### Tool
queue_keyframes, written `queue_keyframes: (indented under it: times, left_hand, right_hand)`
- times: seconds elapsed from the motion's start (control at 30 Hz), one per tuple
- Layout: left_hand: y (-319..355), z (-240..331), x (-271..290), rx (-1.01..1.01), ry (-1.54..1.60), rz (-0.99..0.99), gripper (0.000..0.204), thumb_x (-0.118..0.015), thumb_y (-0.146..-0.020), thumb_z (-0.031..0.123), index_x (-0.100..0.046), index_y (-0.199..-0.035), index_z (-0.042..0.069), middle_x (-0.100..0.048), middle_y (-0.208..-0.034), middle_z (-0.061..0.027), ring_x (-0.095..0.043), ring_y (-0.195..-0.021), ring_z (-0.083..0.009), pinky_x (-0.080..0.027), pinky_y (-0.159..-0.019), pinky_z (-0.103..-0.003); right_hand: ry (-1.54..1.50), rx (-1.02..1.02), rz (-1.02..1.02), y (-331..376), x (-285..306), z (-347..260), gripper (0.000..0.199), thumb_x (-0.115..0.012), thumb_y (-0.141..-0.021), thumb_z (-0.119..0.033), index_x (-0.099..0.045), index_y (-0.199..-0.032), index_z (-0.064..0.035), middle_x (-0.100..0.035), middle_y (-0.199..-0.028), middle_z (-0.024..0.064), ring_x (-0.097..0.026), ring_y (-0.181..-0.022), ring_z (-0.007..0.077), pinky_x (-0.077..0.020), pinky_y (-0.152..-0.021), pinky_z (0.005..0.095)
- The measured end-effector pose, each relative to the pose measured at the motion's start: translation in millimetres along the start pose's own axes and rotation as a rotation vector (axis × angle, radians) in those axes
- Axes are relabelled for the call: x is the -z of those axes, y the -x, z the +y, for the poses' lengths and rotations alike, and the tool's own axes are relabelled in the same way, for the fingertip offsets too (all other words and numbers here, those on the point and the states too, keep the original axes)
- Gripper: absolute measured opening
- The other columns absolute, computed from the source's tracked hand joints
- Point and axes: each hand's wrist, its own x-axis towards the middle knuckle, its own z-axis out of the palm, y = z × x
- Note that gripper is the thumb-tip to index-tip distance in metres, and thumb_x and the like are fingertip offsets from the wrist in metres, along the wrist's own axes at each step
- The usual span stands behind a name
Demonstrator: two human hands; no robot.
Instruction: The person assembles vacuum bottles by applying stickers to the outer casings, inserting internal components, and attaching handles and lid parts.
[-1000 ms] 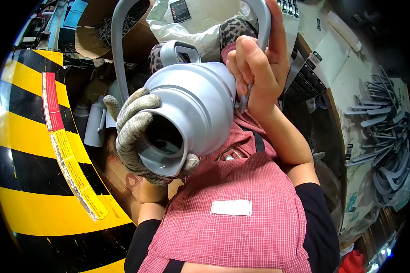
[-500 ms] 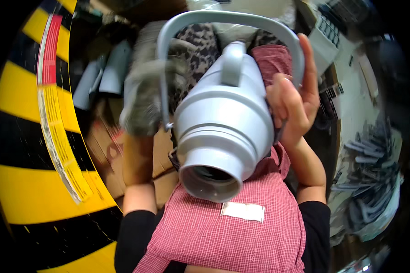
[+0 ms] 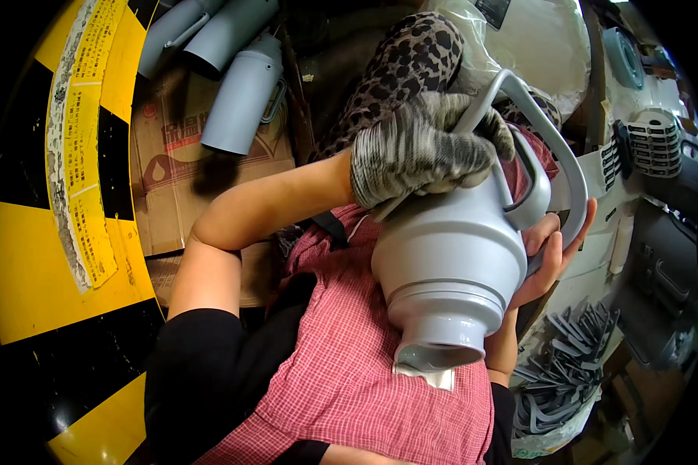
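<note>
A pale grey plastic thermos jug shell (image 3: 450, 256) lies tilted over my lap, its round open mouth (image 3: 438, 355) toward me. A looped grip (image 3: 529, 198) stands out from its side, and a broad arched carrying handle (image 3: 570, 159) rises past the far end. My left hand (image 3: 430, 143), in a grey striped knit glove, is closed around the left arm of the arched handle, against the shell. Bare, my right hand (image 3: 549, 260) holds the shell from the right, fingers beside the handle's right arm. The shell hides part of the right palm.
Several grey jug bodies (image 3: 244, 97) lie on cardboard (image 3: 178, 201) at the far left. A yellow-black striped surface (image 3: 62, 271) curves along the left. At right, a bag of loose grey handles (image 3: 562, 372) sits beside the bench (image 3: 589, 287); clear plastic (image 3: 535, 46) lies at the back.
My gloved left hand has come across from the left and taken hold of the arched handle. The shell now appears farther right, and the view has turned toward the left.
</note>
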Motion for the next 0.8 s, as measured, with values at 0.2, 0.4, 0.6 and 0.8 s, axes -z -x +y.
queue_keyframes:
  times: [0.2, 0.4, 0.6, 0.8]
  left_hand:
    - [0, -12, -8, -0.455, -0.295, 0.14, 0.026, -0.068, -0.092, 0.028, -0.065, -0.099, 0.004, -0.059, -0.071, 0.0007, -0.051, -0.053, -0.0081, -0.043, -0.05, -0.024]
    - [24, 29, 23, -0.812, -0.844, -0.21, 0.024, -0.077, -0.083, 0.013, -0.071, -0.105, 0.008, -0.072, -0.087, -0.0079, -0.069, -0.074, -0.0177, -0.056, -0.068, -0.03]
    - [-37, 50, 42, -1.245, -0.634, 0.064, 0.019, -0.074, -0.09, 0.02, -0.068, -0.104, 0.008, -0.07, -0.093, -0.0112, -0.065, -0.074, -0.0188, -0.052, -0.064, -0.031]
    - [-47, -43, 139, -1.006, -1.689, 0.28, 0.052, -0.06, -0.097, 0.036, -0.056, -0.138, 0.003, -0.055, -0.141, -0.0194, -0.048, -0.134, -0.0368, -0.037, -0.111, -0.046]
  right_hand:
    - [-0.013, 0.11, 0.044, 1, -2, 3, 0.058, -0.048, -0.095, -0.008, -0.032, -0.151, -0.0009, -0.043, -0.069, 0.0008, -0.039, -0.062, 0.0092, -0.0368, -0.063, 0.0255]
    - [-0.13, 0.281, -0.347, -5, 3, -3, 0.019, -0.052, -0.103, -0.017, -0.052, -0.086, -0.0093, -0.057, -0.081, 0.0029, -0.055, -0.078, 0.0207, -0.0501, -0.073, 0.034]
    - [-0.072, -0.152, -0.745, -170, -15, 29, 0.048, -0.05, -0.103, -0.032, -0.055, -0.138, -0.0001, -0.06, -0.133, 0.0106, -0.057, -0.121, 0.0166, -0.045, -0.101, 0.0301]
    - [0.24, -0.07, -0.542, -220, 48, 48, 0.041, -0.065, -0.097, -0.026, -0.061, -0.129, -0.0012, -0.066, -0.122, 0.0075, -0.059, -0.114, 0.0144, -0.0473, -0.1, 0.0309]
